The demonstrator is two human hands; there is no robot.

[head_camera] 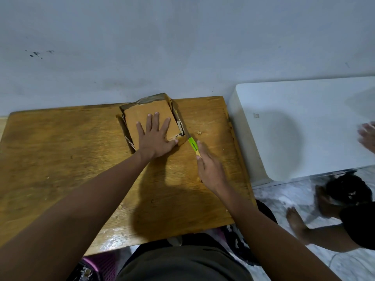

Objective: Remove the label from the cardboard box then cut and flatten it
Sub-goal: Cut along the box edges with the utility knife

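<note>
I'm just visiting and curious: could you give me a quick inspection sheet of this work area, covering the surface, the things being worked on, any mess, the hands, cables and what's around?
Surface: wooden table, worn, set against a grey wall.
Job's things: cardboard box lying at the table's far edge, partly opened; green and yellow cutter at its right near corner.
Clutter: small crumbs scattered on the table.
Grips: left hand pressed flat on the box, fingers spread; right hand closed on the cutter.
Cables: nothing seen.
Surroundings: white low table to the right; another person on the marble floor beside it.
</note>
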